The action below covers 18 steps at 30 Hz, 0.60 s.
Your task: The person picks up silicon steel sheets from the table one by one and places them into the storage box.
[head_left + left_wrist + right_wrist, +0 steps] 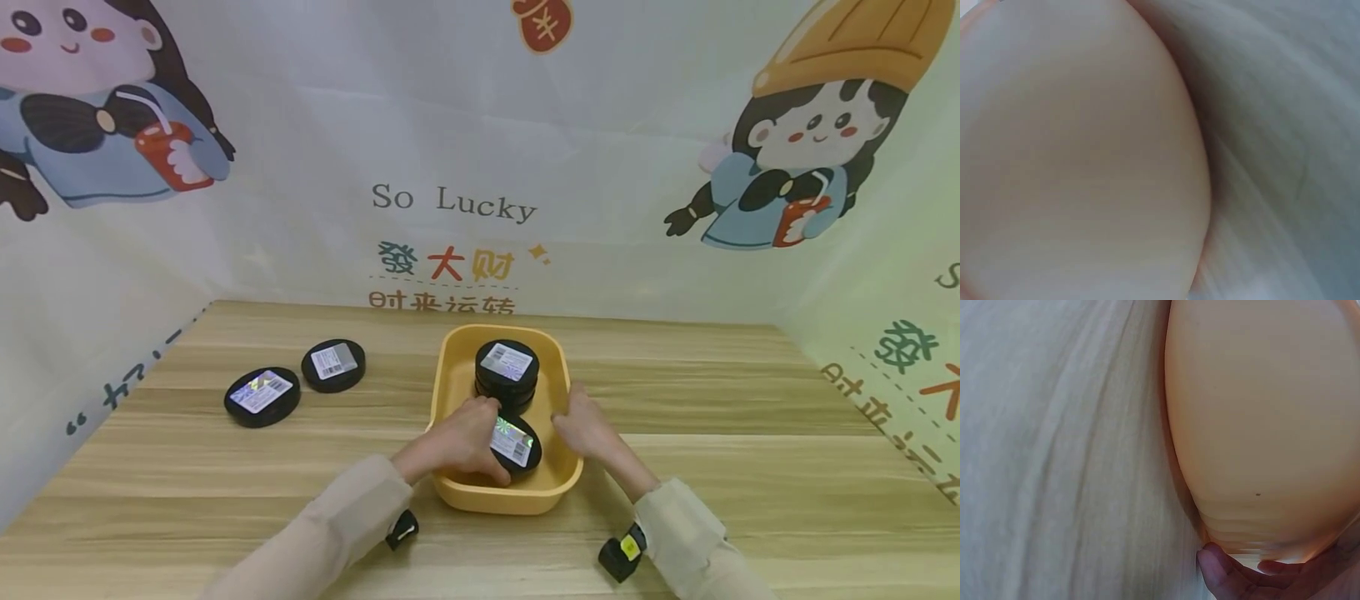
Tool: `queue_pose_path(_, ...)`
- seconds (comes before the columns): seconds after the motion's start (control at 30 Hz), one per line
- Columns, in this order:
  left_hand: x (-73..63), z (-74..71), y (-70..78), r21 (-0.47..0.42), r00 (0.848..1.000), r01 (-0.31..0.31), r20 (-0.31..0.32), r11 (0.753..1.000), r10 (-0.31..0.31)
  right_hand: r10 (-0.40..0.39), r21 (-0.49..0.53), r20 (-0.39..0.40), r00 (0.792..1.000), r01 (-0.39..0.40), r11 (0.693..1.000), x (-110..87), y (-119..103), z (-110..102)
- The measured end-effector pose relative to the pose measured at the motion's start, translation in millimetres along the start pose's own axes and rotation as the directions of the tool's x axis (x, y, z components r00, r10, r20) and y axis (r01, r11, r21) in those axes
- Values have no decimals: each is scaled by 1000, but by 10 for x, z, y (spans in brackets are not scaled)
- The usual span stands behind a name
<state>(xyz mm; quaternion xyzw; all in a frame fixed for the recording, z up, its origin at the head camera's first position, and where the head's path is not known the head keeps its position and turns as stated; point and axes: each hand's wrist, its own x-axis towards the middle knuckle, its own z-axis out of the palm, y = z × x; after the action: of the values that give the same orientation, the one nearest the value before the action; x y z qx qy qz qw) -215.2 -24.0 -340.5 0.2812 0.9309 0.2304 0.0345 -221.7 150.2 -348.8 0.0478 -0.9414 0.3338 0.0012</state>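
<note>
A yellow basket (pixel 507 502) stands on the table in the head view. Inside, toward its far end, is a stack of black round discs (pixel 507 367) with a white label on top. My left hand (pixel 468 437) reaches over the basket's left rim and grips another labelled black disc (pixel 517 448) near the front of the stack, its thumb on the near side. At the right rim, my right hand (pixel 588 423) holds the basket wall, thumb inside. The right wrist view shows fingers (pixel 1225 575) against the basket's outer side (pixel 1260 425).
Two areas left of the basket hold black discs: a farther disc (pixel 333 365) and a nearer disc (pixel 262 397), both labelled. A printed cloth backdrop (pixel 465 108) encloses the wooden table (pixel 675 375) at the back and sides.
</note>
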Motion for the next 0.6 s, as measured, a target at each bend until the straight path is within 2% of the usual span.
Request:
queue_pose_path(0.23,-49,-16,11,75,999,20,41,997,-23,-6,4,-2,1000,6,1000,-10,-12,-3)
queue_pose_path(0.43,-61,-17,35,174,995,53,77,983,-67,-14,5,0,1000,14,1000,-19,-22,-14)
queue_pose_path(0.6,-62,-15,39,218,991,63,101,974,-87,-15,18,0,1000,15,1000,-24,-30,-12)
